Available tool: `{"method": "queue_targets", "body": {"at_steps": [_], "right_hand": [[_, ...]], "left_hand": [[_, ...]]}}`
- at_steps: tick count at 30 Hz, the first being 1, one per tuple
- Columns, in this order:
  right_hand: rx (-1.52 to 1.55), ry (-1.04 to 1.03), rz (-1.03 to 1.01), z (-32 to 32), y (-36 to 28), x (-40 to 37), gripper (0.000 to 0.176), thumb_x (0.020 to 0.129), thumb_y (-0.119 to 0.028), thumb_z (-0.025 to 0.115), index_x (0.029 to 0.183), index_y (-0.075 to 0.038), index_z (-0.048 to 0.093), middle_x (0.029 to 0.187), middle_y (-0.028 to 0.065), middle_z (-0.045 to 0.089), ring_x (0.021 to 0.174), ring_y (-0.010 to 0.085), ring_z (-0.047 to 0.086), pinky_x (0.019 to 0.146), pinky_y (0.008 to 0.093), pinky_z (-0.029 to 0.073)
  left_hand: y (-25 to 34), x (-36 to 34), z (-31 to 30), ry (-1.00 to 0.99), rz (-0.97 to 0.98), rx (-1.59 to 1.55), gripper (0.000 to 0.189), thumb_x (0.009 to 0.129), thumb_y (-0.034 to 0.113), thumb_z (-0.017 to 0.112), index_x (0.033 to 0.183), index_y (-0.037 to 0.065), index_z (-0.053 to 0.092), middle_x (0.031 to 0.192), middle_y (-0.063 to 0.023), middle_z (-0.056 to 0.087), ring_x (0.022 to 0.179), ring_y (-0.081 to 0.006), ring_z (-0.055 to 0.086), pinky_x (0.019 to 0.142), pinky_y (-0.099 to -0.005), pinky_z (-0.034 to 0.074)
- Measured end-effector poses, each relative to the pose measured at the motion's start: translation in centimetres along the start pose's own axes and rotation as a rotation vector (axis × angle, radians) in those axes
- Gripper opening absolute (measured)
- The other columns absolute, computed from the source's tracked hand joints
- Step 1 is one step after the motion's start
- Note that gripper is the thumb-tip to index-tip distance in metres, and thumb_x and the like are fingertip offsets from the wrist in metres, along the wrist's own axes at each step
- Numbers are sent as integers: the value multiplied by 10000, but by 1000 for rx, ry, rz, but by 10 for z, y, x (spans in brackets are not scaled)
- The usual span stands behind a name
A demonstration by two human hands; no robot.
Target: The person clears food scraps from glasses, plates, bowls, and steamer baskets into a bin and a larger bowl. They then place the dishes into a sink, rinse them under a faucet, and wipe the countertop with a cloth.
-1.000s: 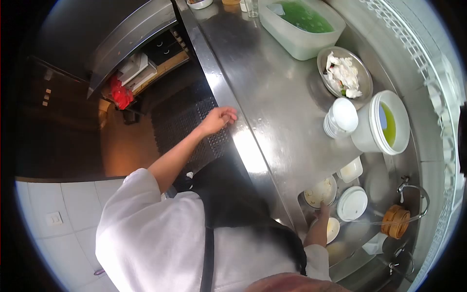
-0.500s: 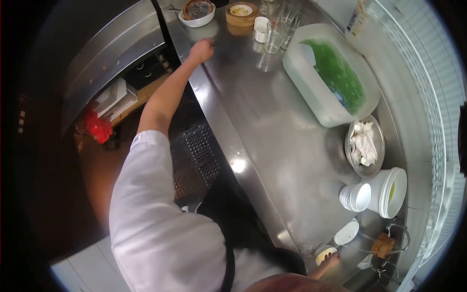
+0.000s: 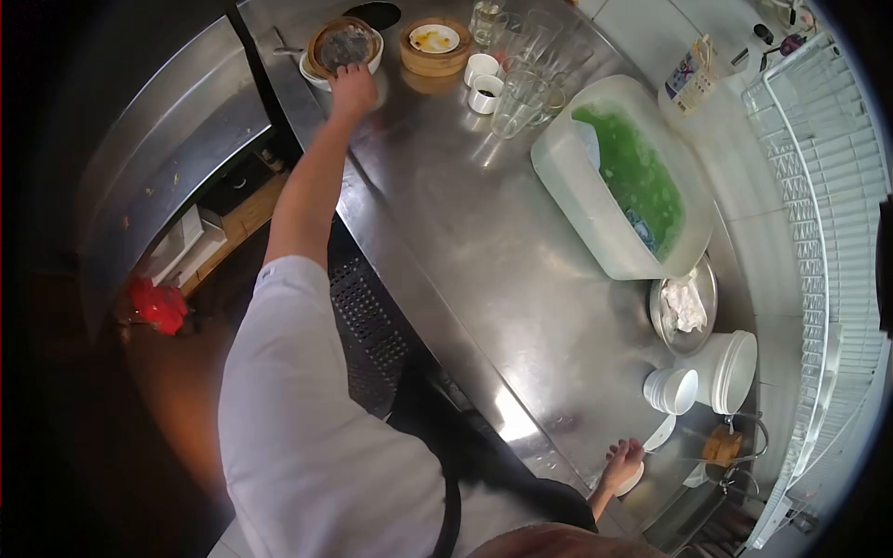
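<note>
At the top left my left hand (image 3: 352, 91) has its fingers closed over the near rim of a brown round dish (image 3: 323, 48) with something dark in it. That dish rests in a white bowl (image 3: 312, 76) on the steel counter (image 3: 465, 251). Low on the right, my right hand (image 3: 623, 462) is raised with its fingers apart, holding nothing. Just beside and partly behind it are a white round container (image 3: 633, 480), mostly hidden, and a white lid (image 3: 661, 433).
Right of the bowl are a wooden stand (image 3: 435, 61) with a small dish, white cups (image 3: 485, 94) and glasses (image 3: 517, 110). A tub of green liquid (image 3: 581, 209), metal bowl (image 3: 660, 321), stacked white tubs (image 3: 672, 391), bucket (image 3: 733, 372) and sink tap (image 3: 765, 437) line the wall side.
My left hand has gone from the bare counter to the brown dish and taken its rim. My right hand has lifted off the white container and its fingers have spread. The camera view has shifted.
</note>
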State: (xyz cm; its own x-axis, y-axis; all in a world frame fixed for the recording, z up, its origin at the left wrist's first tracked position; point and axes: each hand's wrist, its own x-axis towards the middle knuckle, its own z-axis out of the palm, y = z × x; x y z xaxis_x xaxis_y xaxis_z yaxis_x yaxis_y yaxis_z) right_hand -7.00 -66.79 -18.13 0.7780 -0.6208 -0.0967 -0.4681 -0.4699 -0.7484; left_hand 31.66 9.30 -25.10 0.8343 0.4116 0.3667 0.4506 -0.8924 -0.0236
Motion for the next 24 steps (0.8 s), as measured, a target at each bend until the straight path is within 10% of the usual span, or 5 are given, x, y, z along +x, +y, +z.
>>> {"method": "queue_targets", "body": {"at_steps": [16,19,24], "right_hand": [[172,-522,-583,148,-178,-26,219,873,-101,591,1067,-3,567,966,106,647,869,194,632,722,301,523],[42,-223,-1007,148,-165,-3,346,819,-135,649,1133,-24,556,1038,122,651,921,300,622,799,348,494],[-2,-430,-914,90,-99,30,397,741,-137,700,1079,-2,542,971,209,628,893,395,595,797,427,477]], "left_hand": [[199,-380,-185,-116,649,-663,148,724,86,531,866,56,560,862,-81,554,843,-262,554,711,-392,450],[234,-442,-224,-172,797,-795,153,701,72,540,852,57,567,834,-80,543,819,-259,548,690,-380,446],[280,-514,-264,-282,1004,-815,223,666,54,582,886,81,605,824,-69,554,815,-252,556,708,-364,432]]}}
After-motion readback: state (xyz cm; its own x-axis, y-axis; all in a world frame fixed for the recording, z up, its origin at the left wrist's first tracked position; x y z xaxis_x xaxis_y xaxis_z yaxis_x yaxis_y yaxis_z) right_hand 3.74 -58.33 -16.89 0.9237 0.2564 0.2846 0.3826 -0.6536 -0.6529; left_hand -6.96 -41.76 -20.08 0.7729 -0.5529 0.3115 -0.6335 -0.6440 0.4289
